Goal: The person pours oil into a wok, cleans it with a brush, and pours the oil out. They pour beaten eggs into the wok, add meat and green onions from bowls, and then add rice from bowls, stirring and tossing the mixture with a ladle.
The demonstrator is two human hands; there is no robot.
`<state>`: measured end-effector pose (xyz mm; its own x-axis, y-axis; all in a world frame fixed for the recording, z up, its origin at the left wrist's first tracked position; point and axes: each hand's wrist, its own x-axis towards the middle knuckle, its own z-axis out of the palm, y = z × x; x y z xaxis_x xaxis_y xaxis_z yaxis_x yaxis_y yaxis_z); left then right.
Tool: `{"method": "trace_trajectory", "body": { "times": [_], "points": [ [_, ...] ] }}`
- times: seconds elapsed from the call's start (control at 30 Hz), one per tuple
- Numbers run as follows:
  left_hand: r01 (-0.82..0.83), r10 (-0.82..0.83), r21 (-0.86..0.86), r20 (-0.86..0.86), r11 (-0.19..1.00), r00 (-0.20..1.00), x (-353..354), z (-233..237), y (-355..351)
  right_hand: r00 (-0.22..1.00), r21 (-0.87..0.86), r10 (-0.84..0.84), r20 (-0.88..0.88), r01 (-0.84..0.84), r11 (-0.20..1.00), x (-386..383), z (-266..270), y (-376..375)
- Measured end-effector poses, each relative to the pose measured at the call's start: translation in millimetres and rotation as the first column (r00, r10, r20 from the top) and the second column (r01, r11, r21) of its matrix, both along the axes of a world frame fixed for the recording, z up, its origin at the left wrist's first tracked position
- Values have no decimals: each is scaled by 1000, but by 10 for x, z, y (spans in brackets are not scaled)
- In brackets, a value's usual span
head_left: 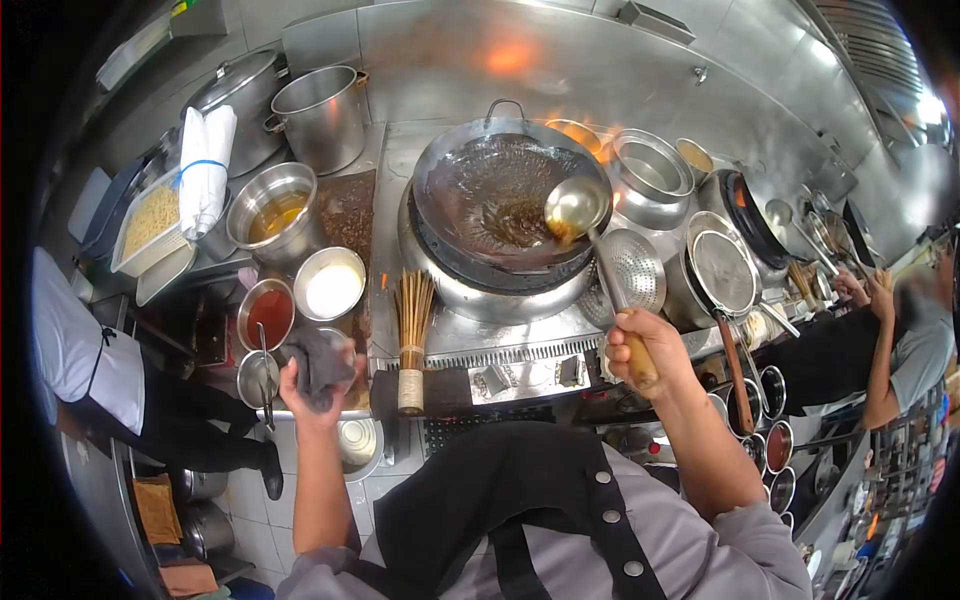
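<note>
My right hand [645, 352] is wrapped round the wooden handle of a metal ladle [577, 205]. The ladle's bowl is over the right side of a large dark wok [455, 170], with some brownish liquid in it. In the wok's bottom lies a shallow pool of dark oil or sauce [520, 222]. My left hand [345, 365] grips a bunched dark grey cloth [318, 370], held in the air left of the stove front. A bamboo wok brush [412, 340] stands between my hands at the stove's edge.
Pots of red sauce [268, 312], white contents [333, 290] and yellow liquid [275, 215] stand to the left. A perforated skimmer [635, 270] and a strainer [722, 272] lie to the right. One person [100, 350] stands at left, another [915, 340] works at right.
</note>
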<state>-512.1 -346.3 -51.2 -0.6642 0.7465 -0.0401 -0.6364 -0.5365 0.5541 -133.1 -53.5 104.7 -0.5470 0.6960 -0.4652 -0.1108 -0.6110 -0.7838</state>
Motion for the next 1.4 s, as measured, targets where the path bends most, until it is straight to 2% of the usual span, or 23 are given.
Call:
{"method": "trace_trajectory", "body": {
  "times": [0.07, 0.17, 0.27, 0.3, 0.37, 0.4, 0.43, 0.47, 0.57, 0.63, 0.77, 0.83, 0.93, 0.97, 1.07, 1.1, 1.13, 1.17, 1.2, 1.23, 1.27, 1.37, 1.4],
  "points": [
    [189, -209, 158, 121, 969, 970, 376, 283, 173, 909, -384, -4, -417, -172, 907, 72, 6, 4],
    [353, -596, 518, 437, 779, 674, 651, 21, 376, 804, -517, -84, -589, -294, 804, -134, -153, 214],
    [531, -760, 563, 324, 634, 564, 1118, 33, 708, 781, -457, 19, -624, -383, 803, -620, -525, 636],
    [538, -764, 561, 317, 629, 562, 1216, 21, 775, 805, -380, 70, -589, -352, 856, -796, -684, 836],
    [696, -712, 155, 197, 701, 674, 1385, 15, 887, 828, -295, 107, -551, -313, 903, -1025, -837, 973],
    [702, -718, 154, 193, 695, 669, 1460, 86, 933, 972, 96, 169, -162, -155, 983, -1118, -857, 967],
    [705, -707, 90, 197, 703, 679, 1526, 198, 956, 972, 500, 22, 234, -139, 855, -1155, -727, 879],
    [708, -697, 23, 201, 706, 689, 1549, 261, 965, 860, 556, -89, 503, -243, 795, -1018, -590, 778],
    [719, -709, 13, 178, 695, 682, 1418, 18, 1058, 874, 698, -278, 398, -92, 710, -329, -756, 663],
    [709, -693, 23, 234, 705, 682, 1373, -59, 1119, 829, 875, -411, 379, -175, 452, 325, -977, 569],
    [692, -659, 73, 392, 718, 642, 1297, -266, 1255, 848, 590, -283, 448, -43, 806, 1406, -767, -50],
    [663, -635, 114, 444, 739, 632, 1364, -219, 1322, 731, 583, -343, 589, -91, 808, 1747, -853, -335],
    [614, -555, 62, 508, 786, 659, 1402, -308, 1401, 489, 711, -518, 701, -425, 561, 2206, -1596, -584],
    [605, -546, 58, 508, 794, 667, 1489, -302, 1409, 395, 651, -518, 759, -483, 586, 2266, -1771, -662],
    [558, -477, -35, 475, 829, 739, 1644, -166, 1397, 464, 650, -461, 756, -454, 609, 2429, -2397, -718],
    [527, -449, -47, 465, 848, 763, 1688, -127, 1397, 762, 529, -339, 551, -5, 849, 2548, -2753, -645],
    [539, -454, -82, 442, 838, 773, 1742, -105, 1391, 916, 116, -337, 219, 318, 941, 2599, -3015, -535],
    [553, -461, -121, 422, 824, 780, 1799, -88, 1374, 928, 104, -310, 209, 294, 950, 2558, -3147, -432],
    [563, -483, -104, 402, 820, 778, 1856, -71, 1371, 802, 429, -187, 568, -94, 899, 2494, -3251, -319],
    [539, -459, -116, 394, 834, 796, 1934, -42, 1369, 516, 518, -225, 827, -541, 663, 2455, -3414, -199],
    [553, -463, -134, 408, 822, 787, 2012, -11, 1368, 534, 523, -207, 820, -551, 650, 2356, -3592, -63],
    [555, -445, -172, 430, 814, 786, 2184, 128, 1404, 613, 675, -398, 683, -737, 23, 1941, -4360, 273],
    [535, -423, -231, 398, 813, 814, 2220, 195, 1431, 658, 624, -59, 751, -678, 389, 1900, -4214, 418]
  ]
}}
